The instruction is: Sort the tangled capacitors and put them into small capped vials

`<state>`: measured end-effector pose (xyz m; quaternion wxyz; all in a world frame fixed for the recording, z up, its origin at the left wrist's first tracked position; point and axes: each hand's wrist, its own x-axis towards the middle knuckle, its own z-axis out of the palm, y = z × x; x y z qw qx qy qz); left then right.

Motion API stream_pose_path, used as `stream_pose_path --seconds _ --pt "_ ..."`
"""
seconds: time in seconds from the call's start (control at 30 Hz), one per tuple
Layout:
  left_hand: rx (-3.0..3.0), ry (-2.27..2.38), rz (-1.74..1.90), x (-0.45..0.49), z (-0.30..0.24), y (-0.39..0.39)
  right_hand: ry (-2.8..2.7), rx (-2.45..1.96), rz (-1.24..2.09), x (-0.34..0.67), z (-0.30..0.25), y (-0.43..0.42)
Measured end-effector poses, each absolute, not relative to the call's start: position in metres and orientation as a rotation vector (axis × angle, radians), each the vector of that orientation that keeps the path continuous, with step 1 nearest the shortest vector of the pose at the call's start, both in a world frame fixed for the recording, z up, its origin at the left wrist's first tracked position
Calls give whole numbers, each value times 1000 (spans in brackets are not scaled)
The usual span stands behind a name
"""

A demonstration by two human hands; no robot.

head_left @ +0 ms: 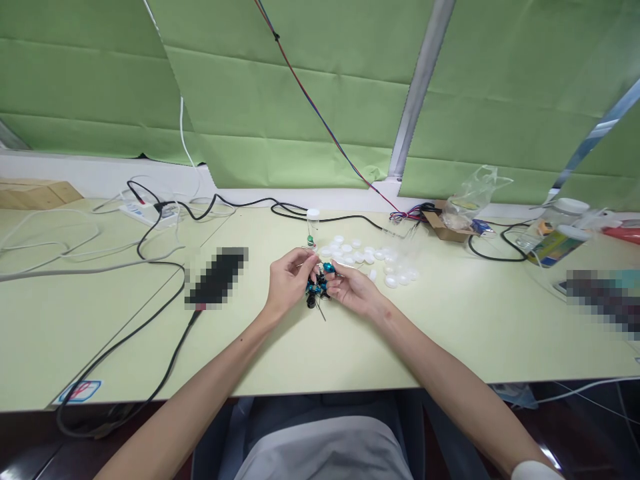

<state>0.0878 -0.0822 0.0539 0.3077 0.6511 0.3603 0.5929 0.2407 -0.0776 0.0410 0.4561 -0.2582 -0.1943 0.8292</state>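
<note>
My left hand (290, 280) is closed in a pinch above the table; what its fingertips hold, if anything, is too small to tell. Close beside it, my right hand (356, 290) grips a small shiny blue part (329, 267) between thumb and fingers. Below and between both hands lies a pile of small blue and black parts (312, 301), partly hidden by the fingers. A thin metal rod (321, 312) sticks out of it toward me. Just beyond my left fingertips are a small green piece (310, 240) and a small container with a white lid (313, 215).
Many white round caps (357, 255) lie beyond my right hand. A blurred-out dark device (217, 277) with a black cable is at left. Black cables (280, 202) run along the wall. A cardboard box (445, 227) and a plastic jar (563, 243) stand at right.
</note>
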Motion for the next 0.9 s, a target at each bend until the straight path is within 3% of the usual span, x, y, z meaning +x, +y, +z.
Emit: stream_pose_path --seconds 0.47,0.7,0.9 --pt "1726 1075 1506 90 53 -84 -478 -551 2064 230 37 -80" --pt "1841 1107 1306 90 48 -85 -505 -580 1977 224 35 -82" --pt "1837 1101 1342 90 46 -81 -698 -683 1874 222 35 -85"
